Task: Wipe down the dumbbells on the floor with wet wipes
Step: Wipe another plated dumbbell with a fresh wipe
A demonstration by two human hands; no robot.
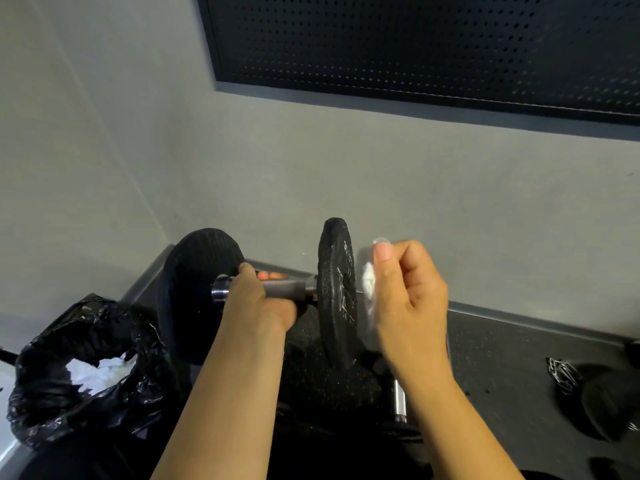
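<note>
A black dumbbell (337, 292) with two round plates and a knurled metal handle is lifted off the floor in front of me. My left hand (258, 303) grips the handle between the plates, near the left plate. My right hand (408, 296) holds a white wet wipe (367, 282), with curled fingers, against the outer face of the right plate. Much of the wipe is hidden behind my hand.
A black rubbish bag (69, 368) with white used wipes inside stands open at the lower left. Another dumbbell bar (399, 398) lies on the dark speckled floor below my right hand. More black weights (599, 400) sit at the right. A grey wall and black pegboard (433, 43) are ahead.
</note>
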